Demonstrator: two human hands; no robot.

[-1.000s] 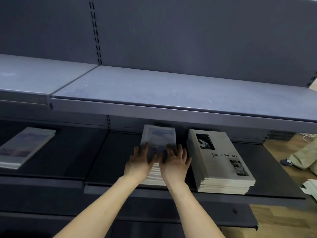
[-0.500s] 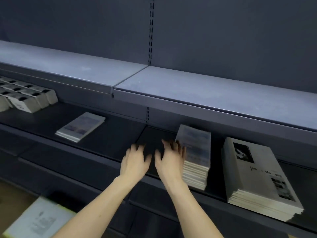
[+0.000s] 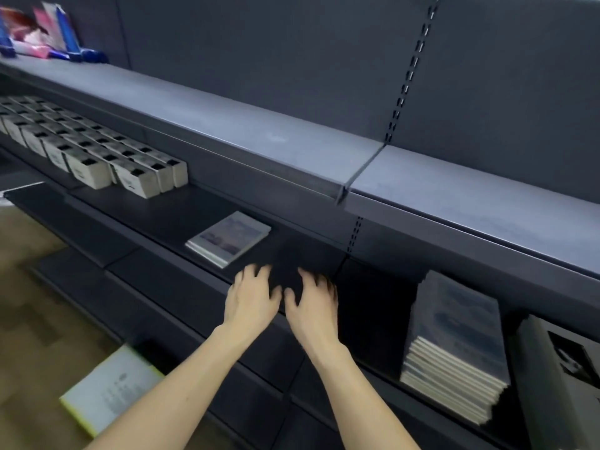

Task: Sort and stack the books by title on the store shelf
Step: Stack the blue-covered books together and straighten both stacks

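My left hand (image 3: 251, 298) and my right hand (image 3: 313, 303) hover side by side over the front edge of the dark lower shelf (image 3: 168, 216), fingers spread, holding nothing. Just beyond my left hand lies a small stack of two or three blue-sky-cover books (image 3: 229, 238). To the right, apart from both hands, stands a taller stack of the same cover (image 3: 454, 345). A stack of pale books with a black-and-white photo (image 3: 565, 381) is cut off at the right edge.
Rows of white boxes (image 3: 91, 151) fill the shelf's left part. The grey upper shelf (image 3: 292, 141) overhangs the lower one, with colourful packages (image 3: 48, 34) at its far left. A pale book with a yellow edge (image 3: 110, 394) lies on the wooden floor below.
Both hands left the taller blue-cover stack and moved left along the shelf, empty. The view swung left, bringing the white boxes and the book on the floor into sight.
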